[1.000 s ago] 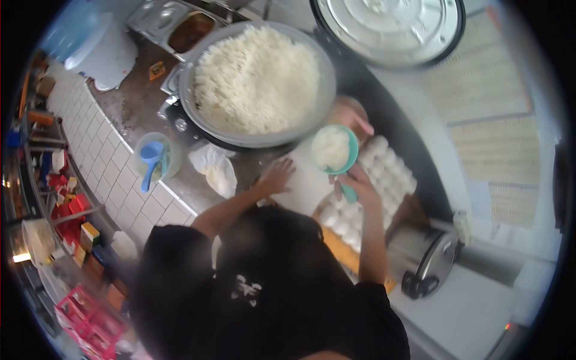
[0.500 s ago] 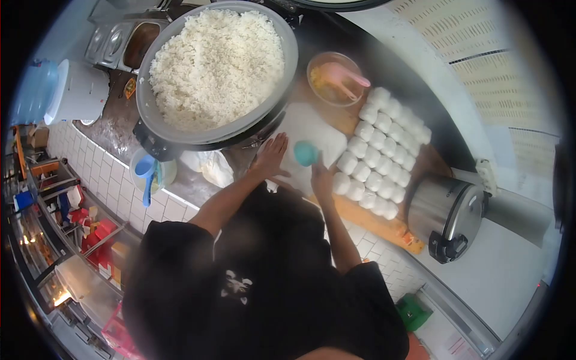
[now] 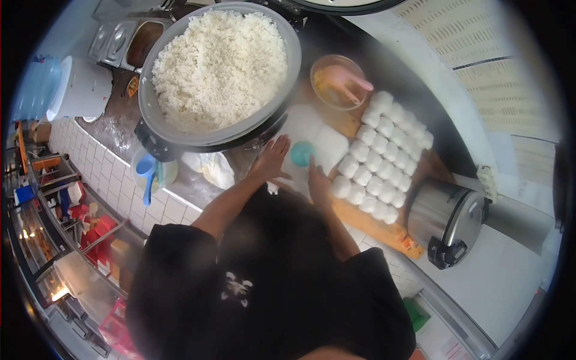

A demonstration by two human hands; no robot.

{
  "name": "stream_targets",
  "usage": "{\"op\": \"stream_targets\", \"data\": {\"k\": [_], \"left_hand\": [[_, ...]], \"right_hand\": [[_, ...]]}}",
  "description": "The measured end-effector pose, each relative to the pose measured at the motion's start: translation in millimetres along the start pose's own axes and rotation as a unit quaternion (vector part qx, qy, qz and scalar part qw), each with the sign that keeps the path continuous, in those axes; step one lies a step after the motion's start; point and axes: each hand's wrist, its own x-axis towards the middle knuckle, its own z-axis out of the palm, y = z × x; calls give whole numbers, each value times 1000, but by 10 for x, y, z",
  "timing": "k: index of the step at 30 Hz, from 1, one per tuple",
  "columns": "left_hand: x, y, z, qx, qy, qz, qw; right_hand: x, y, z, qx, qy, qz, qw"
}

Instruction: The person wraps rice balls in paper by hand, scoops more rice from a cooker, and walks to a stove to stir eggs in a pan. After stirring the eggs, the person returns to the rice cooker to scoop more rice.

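My left hand [image 3: 273, 161] lies with fingers spread at the left edge of a white board [image 3: 332, 142], holding nothing. On that board a round teal tool [image 3: 302, 154] sits close to the fingertips of my right hand [image 3: 318, 179], whose fingers are closed around its handle end. To the right, white rice portions [image 3: 373, 160] stand in tight rows on a wooden board [image 3: 360, 219]. Behind my left hand is a big pot of cooked rice [image 3: 219, 69]. A clear bowl [image 3: 327, 66] with yellowish food and a pink utensil [image 3: 347, 80] stands beyond the white board.
A steel rice cooker [image 3: 443, 216] stands at the right. On the left counter are a tub with a blue scoop [image 3: 146, 168], a crumpled plastic bag [image 3: 210, 169] and metal food containers [image 3: 144, 43]. A white bucket [image 3: 87, 90] is farther left.
My right hand and the teal tool have moved slightly left on the white board. My left hand stays nearly in place. The whole view has shifted a little.
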Motion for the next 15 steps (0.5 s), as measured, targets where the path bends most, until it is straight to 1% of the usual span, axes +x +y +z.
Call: {"op": "stream_targets", "data": {"k": [1, 2, 3, 4, 5, 6, 7, 8, 9, 10, 11, 12, 13, 14, 15], "left_hand": [[-35, 37, -16, 7, -23, 4, 1000], [-47, 10, -55, 19, -43, 5, 999], [-83, -29, -14, 19, -41, -3, 999], [-146, -38, 70, -3, 31, -1, 999], [-187, -46, 149, -26, 106, 1, 994], [-347, -10, 80, -30, 108, -4, 994], [-584, -1, -172, -240, 28, -16, 970], [-841, 8, -506, -438, -53, -23, 897], [-1144, 45, -1090, -517, -83, 28, 851], [-1436, 28, -1669, -587, -107, 79, 798], [-1704, -61, -1965, -650, -27, 142, 746], [-1947, -192, -2088, -701, 56, 204, 681], [-2133, -411, -1988, -721, 242, 148, 632], [-2244, -586, -1909, -712, 419, 88, 557], [-2209, -674, -2066, -587, 575, -85, 563]], "right_hand": [[-36, -14, -86, 11, -28, 16, 999], [-20, -17, -169, 9, -27, 8, 1000], [-72, 20, -211, 55, 70, 11, 996], [-148, 31, -311, 101, 162, 15, 981], [-196, 108, -461, 195, 144, 95, 966], [-145, 150, -667, 209, 199, 111, 951], [-89, 184, -881, 222, 254, 124, 933], [40, 122, -1221, 270, 275, 140, 912], [197, 199, -1455, 187, 335, 40, 923], [369, 60, -1789, 283, 310, 39, 907], [541, -79, -2122, 376, 286, 42, 880], [718, -306, -2447, 374, 250, 71, 890], [998, -424, -2605, 311, 303, -85, 897], [1251, -554, -2702, 349, 271, -88, 893], [1490, -923, -2945, 251, 295, -190, 902]]}}
